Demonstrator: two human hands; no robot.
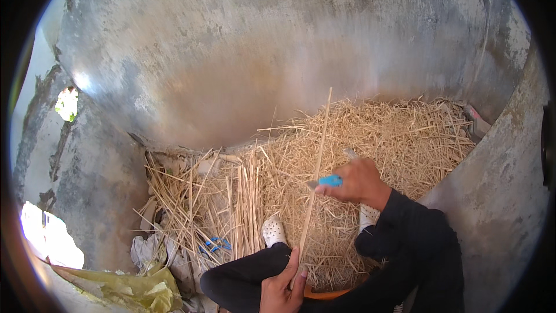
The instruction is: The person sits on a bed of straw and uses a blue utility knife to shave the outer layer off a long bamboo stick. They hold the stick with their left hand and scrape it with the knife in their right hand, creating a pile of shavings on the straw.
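A long, thin bamboo strip [307, 220] slants up and away from me, its near end between the thumb and fingers of my left hand [282, 290]. My right hand [362, 179] is closed around a blue-handled knife [330, 181]. The short grey blade points left and meets the strip about midway along, though the exact contact is too small to make out. Most of the knife's handle is hidden in my fist. Under both hands lies a thick layer of pale shavings [394, 139].
Split bamboo strips [246, 197] lie in a bundle left of my white clog [274, 230]. Looser sticks, a crumpled whitish sack [147, 252], a blue scrap [217, 244] and a yellow-green plastic sheet [133, 290] are farther left. A concrete wall [278, 52] closes off the far side.
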